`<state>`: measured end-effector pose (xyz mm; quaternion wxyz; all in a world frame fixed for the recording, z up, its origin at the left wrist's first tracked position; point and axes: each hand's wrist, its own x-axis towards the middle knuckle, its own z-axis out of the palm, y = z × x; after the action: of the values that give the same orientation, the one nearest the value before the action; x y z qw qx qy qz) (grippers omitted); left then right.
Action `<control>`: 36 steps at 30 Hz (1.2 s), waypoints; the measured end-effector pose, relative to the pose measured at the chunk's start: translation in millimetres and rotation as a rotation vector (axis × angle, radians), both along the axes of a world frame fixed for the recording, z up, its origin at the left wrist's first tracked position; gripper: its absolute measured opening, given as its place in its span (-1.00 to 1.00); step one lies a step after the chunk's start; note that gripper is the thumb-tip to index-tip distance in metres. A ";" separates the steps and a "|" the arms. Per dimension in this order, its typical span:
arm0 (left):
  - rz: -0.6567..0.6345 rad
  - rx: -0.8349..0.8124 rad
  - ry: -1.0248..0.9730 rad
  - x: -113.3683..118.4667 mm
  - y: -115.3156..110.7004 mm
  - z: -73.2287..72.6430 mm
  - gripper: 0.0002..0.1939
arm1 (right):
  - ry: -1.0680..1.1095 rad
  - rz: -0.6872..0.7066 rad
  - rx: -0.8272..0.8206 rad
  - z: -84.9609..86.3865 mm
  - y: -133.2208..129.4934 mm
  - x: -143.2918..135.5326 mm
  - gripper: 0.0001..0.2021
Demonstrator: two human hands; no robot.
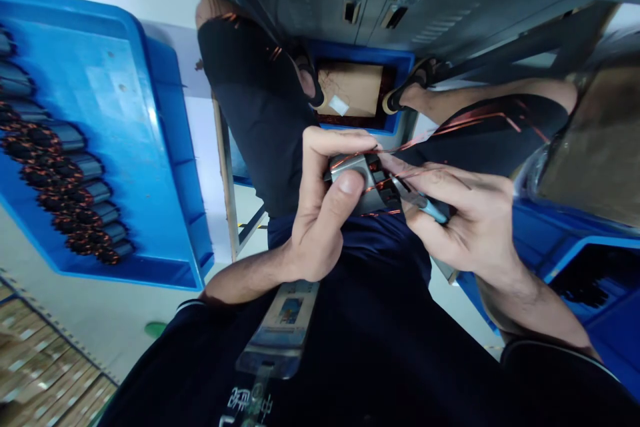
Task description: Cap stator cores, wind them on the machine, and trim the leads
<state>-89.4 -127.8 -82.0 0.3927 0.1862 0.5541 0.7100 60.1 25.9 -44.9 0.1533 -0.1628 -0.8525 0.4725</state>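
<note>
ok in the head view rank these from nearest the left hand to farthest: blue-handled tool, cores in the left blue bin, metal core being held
1. Metal core: held in the left hand itself.
2. Blue-handled tool: to the right, in the right hand.
3. Cores in the left blue bin: far off to the left.

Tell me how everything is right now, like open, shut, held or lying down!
Left hand: closed on the metal core
Metal core: held, copper wires sticking out
Copper wires: long, loose ends
Right hand: closed on the blue-handled tool
Blue-handled tool: held; tip opening unclear
Blue tray: open-topped, holding wound cores in rows
Cabinet doors: shut
</note>
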 end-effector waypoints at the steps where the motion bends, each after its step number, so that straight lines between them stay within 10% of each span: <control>1: 0.027 0.033 0.006 1.1 1.6 0.3 -0.64 | 0.043 -0.004 -0.046 -3.3 -0.5 -1.4 -0.33; 17: 0.018 0.045 0.086 11.3 -1.0 -13.6 -0.59 | -0.028 -0.074 0.057 -8.2 -1.7 1.6 -0.38; 25: 0.116 0.202 -0.290 3.9 16.1 0.6 -0.76 | -0.114 -0.086 0.026 -8.1 1.3 -4.2 -0.31; 36: 0.135 0.062 -0.139 4.2 15.9 12.5 -0.80 | -0.064 -0.110 0.113 5.9 -8.1 -14.0 -0.15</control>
<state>-85.2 -111.8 -69.5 0.3756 0.1106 0.5145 0.7629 46.1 17.8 -39.0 0.1605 -0.2155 -0.8720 0.4092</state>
